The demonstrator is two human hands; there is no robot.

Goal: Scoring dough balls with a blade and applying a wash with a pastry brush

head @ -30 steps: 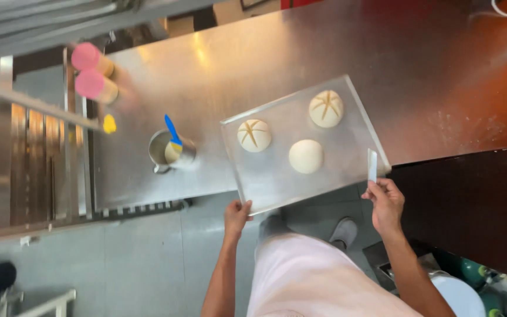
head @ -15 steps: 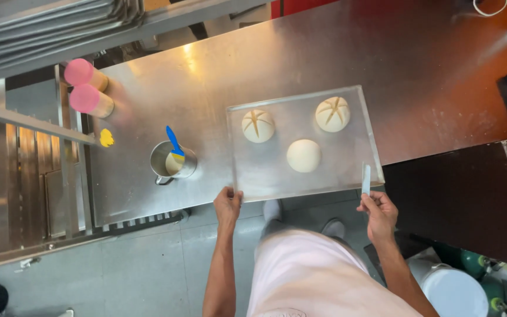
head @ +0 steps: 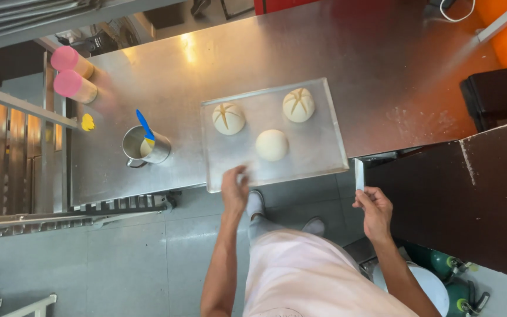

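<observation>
Currently the left hand (head: 234,189) rests its fingers on the near edge of the metal tray (head: 315,154), fingers curled over the rim, with three dough balls (head: 271,145) lying beyond the fingertips, two of them scored on top. Meanwhile the right hand (head: 374,206) pinches a small white blade (head: 359,175) upright between thumb and fingers, just beside the tray's near right corner. Left of the left fingers, a steel cup (head: 145,147) holding a blue-handled tool stands on the steel table (head: 382,70).

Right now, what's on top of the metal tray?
Three dough balls sit on the tray: two scored, one smooth. The left hand covers part of its near rim.
</observation>
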